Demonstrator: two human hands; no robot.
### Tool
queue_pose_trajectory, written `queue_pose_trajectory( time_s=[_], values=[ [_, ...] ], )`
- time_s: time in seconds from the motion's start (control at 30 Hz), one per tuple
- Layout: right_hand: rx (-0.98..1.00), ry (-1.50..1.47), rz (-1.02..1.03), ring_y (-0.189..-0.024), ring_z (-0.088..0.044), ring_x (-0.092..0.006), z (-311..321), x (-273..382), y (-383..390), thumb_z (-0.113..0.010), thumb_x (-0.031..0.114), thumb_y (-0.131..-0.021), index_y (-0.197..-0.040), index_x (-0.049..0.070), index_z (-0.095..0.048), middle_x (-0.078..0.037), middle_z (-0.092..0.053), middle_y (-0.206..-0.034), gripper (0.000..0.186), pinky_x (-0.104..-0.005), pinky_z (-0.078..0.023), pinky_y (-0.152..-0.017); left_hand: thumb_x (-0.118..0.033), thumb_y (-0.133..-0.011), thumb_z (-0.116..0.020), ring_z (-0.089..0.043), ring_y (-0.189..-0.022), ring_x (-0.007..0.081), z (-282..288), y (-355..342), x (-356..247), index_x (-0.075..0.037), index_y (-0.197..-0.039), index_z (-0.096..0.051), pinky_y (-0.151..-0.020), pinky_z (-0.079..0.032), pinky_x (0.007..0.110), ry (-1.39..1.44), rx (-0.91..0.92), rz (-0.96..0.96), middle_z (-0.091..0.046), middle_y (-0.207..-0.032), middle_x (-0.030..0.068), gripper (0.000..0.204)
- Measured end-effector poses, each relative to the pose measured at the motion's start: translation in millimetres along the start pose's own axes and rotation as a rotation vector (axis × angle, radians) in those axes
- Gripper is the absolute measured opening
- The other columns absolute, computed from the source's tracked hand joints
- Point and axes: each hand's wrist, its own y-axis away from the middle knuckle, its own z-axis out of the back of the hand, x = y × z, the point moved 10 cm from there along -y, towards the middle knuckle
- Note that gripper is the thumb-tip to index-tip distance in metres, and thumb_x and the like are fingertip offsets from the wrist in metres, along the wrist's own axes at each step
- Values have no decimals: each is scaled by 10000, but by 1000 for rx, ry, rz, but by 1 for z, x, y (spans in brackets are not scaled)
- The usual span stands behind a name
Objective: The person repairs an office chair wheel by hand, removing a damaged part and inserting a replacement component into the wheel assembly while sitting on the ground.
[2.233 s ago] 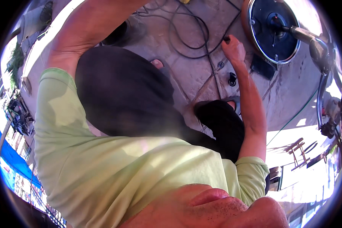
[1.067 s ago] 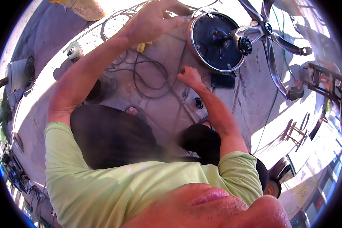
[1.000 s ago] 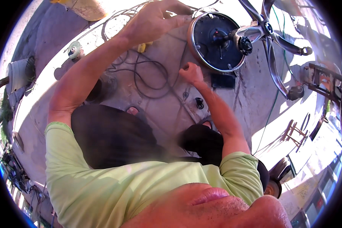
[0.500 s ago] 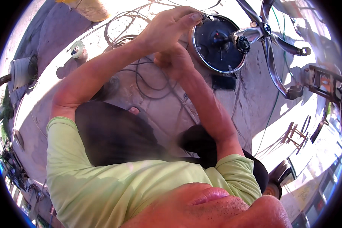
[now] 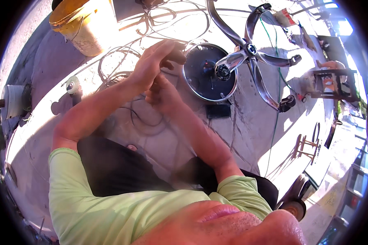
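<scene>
My left hand [image 5: 154, 62] is held over the floor, its fingers loosely bent and spread toward a round black disc [image 5: 208, 87] with a shiny metal rim. No object shows in it. My right hand [image 5: 164, 94] is just below, fingers curled and fingertips against the left wrist; whether anything is pinched there is hidden. Beyond the disc's right side lies a chrome star-shaped chair base [image 5: 250, 50] with casters. One of its legs overlaps the disc, ending in a dark, rough caster [image 5: 223, 72]. A flat black rectangular thing [image 5: 218, 110] lies at the disc's near edge.
A yellowish, stained bucket [image 5: 84, 34] stands at the far left. Loose cables [image 5: 114, 67] coil over the floor behind my hands. Nearby is a small round spool-like thing [image 5: 72, 84]. To the right are a wooden frame [image 5: 331, 83] and a small rack [image 5: 307, 145].
My left hand has come away from the disc's rim and sits nearer the right hand. The view has shifted, so the disc and chair base appear farther left and the bucket shows more fully.
</scene>
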Motion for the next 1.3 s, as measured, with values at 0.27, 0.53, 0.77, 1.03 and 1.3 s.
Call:
queue_pose_trajectory(
  time_s=[0.27, 0.53, 0.77, 1.03, 1.3],
  values=[
    [71, 250, 105, -529, -436, -90, -10, 23, 5, -577, 323, -1074, -956, 151, -559, 46, -472, -709, 210, -257, -326, -450, -430, -1097, -403, -653, -1063, 212, 8, 0, -5, -11, -1307, -616, -917, -470, 367, 105, -34, -1, -702, -1101, 125, 514],
    [-6, 357, 114, -492, -447, -69, -5, 34, 16, -650, 224, -1030, -964, 77, -594, 31, -505, -690, 171, -239, -317, -416, -396, -1112, -388, -640, -1043, 186, -3, 6, -14, 0, -1310, -609, -891, -483, 338, -101, 26, -29, -691, -1099, 125, 495],
    [11, 422, 123, -527, -480, -61, -12, 39, 25, -671, 147, -974, -991, 40, -633, 15, -544, -718, 115, -238, -353, -448, -354, -1113, -409, -642, -996, 167, -5, 4, -24, 0, -1274, -623, -874, -490, 336, -54, -2, -67, -694, -1050, 99, 443],
    [-8, 1576, 132, -840, -666, -172, -57, 69, 101, -713, 229, -868, -1027, -33, -714, -101, -708, -893, 307, -324, -536, -775, -338, -1111, -442, -660, -1007, 143, 9, 5, -29, -16, -1279, -654, -878, -506, 327, -228, -50, -114, -717, -1039, 69, 421],
    [-432, 1691, 579, -625, -565, -64, -73, 192, 224, -791, 122, -836, -999, 18, -719, -31, -661, -731, 207, -257, -475, -608, -324, -1087, -524, -660, -953, 127, 9, -1, -18, -80, -1235, -709, -845, -513, 317, -280, 0, -165, -745, -1030, 25, 340]
  ],
)
